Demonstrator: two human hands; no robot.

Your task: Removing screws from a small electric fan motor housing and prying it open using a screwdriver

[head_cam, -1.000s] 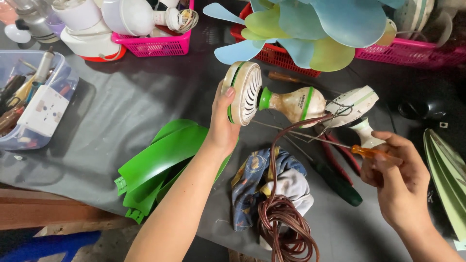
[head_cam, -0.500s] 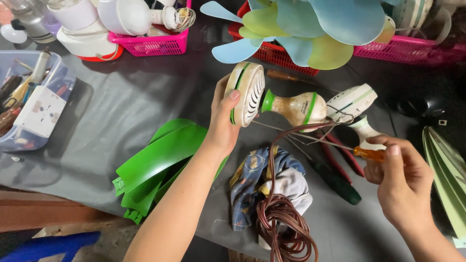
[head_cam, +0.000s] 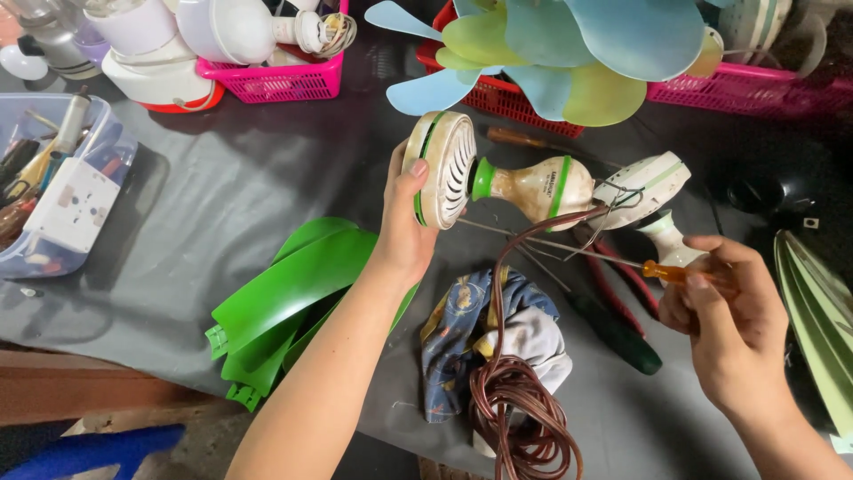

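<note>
Round slotted cream plastic fan motor [head_cam: 498,178]

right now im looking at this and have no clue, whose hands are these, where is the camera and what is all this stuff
The camera sits on a person's head and looks down at that person's own two bare hands over a dark work table.

The left hand grips the round vented end of a cream and green fan motor unit, held up off the table. The right hand holds a thin screwdriver with an orange handle, its shaft pointing toward the motor.

A brown cord runs from the motor down into a coil on a crumpled cloth. Green fan blades lie to the left, pale blue and yellow blades at the top, beside pink baskets and a clear tub of tools.
</note>
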